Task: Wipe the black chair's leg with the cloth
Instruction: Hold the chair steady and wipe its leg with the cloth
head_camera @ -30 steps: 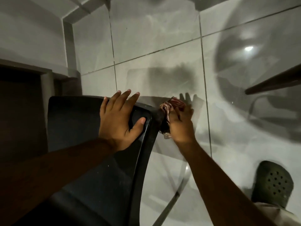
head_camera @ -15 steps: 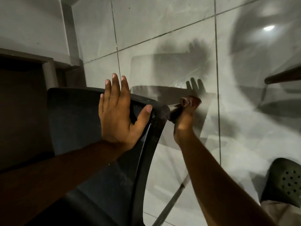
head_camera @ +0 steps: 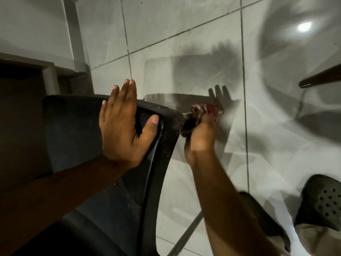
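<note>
- The left hand (head_camera: 123, 126) lay flat and spread on the black chair (head_camera: 73, 130) seat, grasping nothing;
- The right hand (head_camera: 200, 135) had its fingers (head_camera: 212, 112) clenched around the cloth (head_camera: 191, 119), wrapped on the chair leg (head_camera: 186, 235) just beside the seat corner, above the tiled floor (head_camera: 184, 43).

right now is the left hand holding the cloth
No, the left hand lies flat and open on the black chair, while the cloth is bunched in the right hand.

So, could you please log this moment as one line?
left hand: flat on chair | right hand: gripping cloth around leg | step: wiping
</note>
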